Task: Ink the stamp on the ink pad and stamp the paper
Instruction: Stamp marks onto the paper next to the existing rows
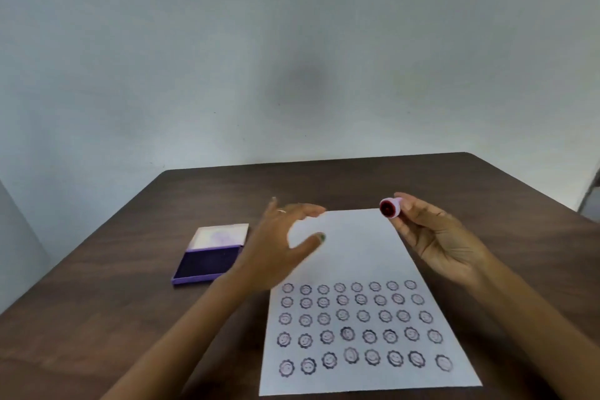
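Note:
A white sheet of paper (357,247) lies on the dark wooden table (487,198), its near half filled with several rows of round smiley stamp marks. My right hand (435,237) holds a small pink round stamp (390,207) above the paper's far right corner, its dark red inked face turned toward me. My left hand (282,240) hovers open over the paper's far left edge, fingers spread, slightly blurred. A purple ink pad (207,261) lies open to the left of the paper, its pale lid folded back behind the dark pad.
The table's far edge meets a plain pale wall (292,58). Bare tabletop surrounds the paper and the pad. A strip of something pale shows past the table's right edge.

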A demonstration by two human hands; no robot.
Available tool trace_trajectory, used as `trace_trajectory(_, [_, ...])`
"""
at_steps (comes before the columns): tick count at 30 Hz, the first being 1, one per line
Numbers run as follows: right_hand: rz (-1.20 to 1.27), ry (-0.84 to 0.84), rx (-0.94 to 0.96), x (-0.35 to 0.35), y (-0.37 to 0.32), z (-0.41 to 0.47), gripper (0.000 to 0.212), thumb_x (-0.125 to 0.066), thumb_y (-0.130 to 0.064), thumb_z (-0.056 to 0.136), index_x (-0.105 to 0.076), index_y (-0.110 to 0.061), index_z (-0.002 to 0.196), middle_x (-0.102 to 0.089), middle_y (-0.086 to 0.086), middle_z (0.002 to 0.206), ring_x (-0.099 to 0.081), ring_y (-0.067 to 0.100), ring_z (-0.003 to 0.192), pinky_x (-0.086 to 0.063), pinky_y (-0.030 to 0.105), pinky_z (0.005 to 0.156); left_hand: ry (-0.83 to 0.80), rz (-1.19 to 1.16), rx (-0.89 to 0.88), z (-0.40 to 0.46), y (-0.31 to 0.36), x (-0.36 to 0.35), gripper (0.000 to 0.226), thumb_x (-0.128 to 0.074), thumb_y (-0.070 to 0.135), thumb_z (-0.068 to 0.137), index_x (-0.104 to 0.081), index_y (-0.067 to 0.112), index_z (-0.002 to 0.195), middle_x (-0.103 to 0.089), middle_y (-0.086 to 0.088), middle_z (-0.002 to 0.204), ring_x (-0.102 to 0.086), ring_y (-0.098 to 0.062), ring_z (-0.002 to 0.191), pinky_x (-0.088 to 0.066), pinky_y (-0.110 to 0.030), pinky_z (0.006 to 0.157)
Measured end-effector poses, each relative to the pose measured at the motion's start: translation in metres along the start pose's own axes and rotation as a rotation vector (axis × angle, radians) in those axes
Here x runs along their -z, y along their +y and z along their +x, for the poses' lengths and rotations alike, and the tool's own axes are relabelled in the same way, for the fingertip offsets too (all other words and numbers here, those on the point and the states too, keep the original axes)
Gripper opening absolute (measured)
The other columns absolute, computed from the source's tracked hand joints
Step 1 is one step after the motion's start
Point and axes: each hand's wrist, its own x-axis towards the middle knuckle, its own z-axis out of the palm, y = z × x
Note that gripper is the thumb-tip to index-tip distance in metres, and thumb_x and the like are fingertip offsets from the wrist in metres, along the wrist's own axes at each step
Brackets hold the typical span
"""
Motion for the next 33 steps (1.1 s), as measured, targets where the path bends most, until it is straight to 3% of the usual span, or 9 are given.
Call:
trace_trajectory(2, [-0.143, 0.004, 0.074, 0.020, -0.012, -0.002, 0.017, -0.061, -0.002, 0.069, -0.073, -0.005, 0.080, -0.076, 0.009, 0.083, -0.071, 0.018, 0.081, -0.058, 0.021, 0.062, -0.172, 0.027, -0.024, 0.012, 0.018, -0.025, 0.049, -0.049, 0.052, 0.087, -0.044, 0.033, 0.132, -0.048, 0.016, 0.137, -0.036, 0.007, 0.124, 0.003, -0.029, 0.117])
trace_trajectory(7, [-0.489, -0.038, 0.186, 0.048, -0.026, -0.006, 0.022, -0.066, -0.002, 0.064, -0.072, -0.004, 0.085, -0.076, 0.009, 0.084, -0.071, 0.020, 0.079, -0.058, 0.022, 0.064, -0.475, 0.188, 0.052, 0.022, 0.042, -0.072, 0.079, -0.039, 0.070, 0.079, -0.017, 0.034, 0.145, -0.019, 0.009, 0.156, -0.013, -0.012, 0.144, 0.010, -0.032, 0.111])
trace_trajectory(14, [-0.974, -0.185, 0.341, 0.040, -0.021, -0.012, 0.020, -0.075, 0.003, 0.066, -0.074, -0.007, 0.083, -0.076, -0.002, 0.087, -0.071, 0.013, 0.078, -0.053, 0.014, 0.068, -0.632, 0.258, 0.078, 0.007, 0.025, -0.077, 0.093, -0.034, 0.074, 0.078, 0.008, 0.028, 0.147, 0.011, 0.011, 0.157, 0.015, -0.004, 0.142, 0.015, -0.030, 0.112])
trace_trajectory(19, [-1.112, -0.220, 0.374, 0.035, -0.011, -0.015, 0.022, -0.075, 0.002, 0.067, -0.074, -0.009, 0.085, -0.076, -0.002, 0.086, -0.070, 0.009, 0.079, -0.053, 0.014, 0.072, -0.724, 0.301, 0.087, 0.006, 0.022, -0.070, 0.101, -0.027, 0.078, 0.070, 0.015, 0.027, 0.146, 0.017, 0.010, 0.156, 0.020, -0.005, 0.141, 0.013, -0.035, 0.116])
trace_trajectory(23, [-1.227, -0.251, 0.388, 0.031, -0.006, -0.018, 0.024, -0.074, 0.001, 0.069, -0.073, -0.012, 0.089, -0.074, 0.000, 0.089, -0.069, 0.006, 0.083, -0.053, 0.014, 0.077, -0.767, 0.312, 0.076, 0.004, 0.021, -0.068, 0.105, -0.024, 0.080, 0.065, 0.019, 0.027, 0.144, 0.022, 0.010, 0.155, 0.024, -0.003, 0.138, 0.016, -0.030, 0.112])
trace_trajectory(33, [-1.322, -0.286, 0.403, 0.028, -0.005, -0.024, 0.025, -0.074, -0.002, 0.071, -0.073, -0.015, 0.091, -0.073, -0.003, 0.091, -0.068, 0.002, 0.084, -0.052, 0.013, 0.078, -0.799, 0.305, 0.093, 0.003, 0.023, -0.067, 0.106, -0.024, 0.080, 0.063, 0.020, 0.027, 0.144, 0.022, 0.010, 0.155, 0.025, -0.006, 0.139, 0.016, -0.033, 0.114])
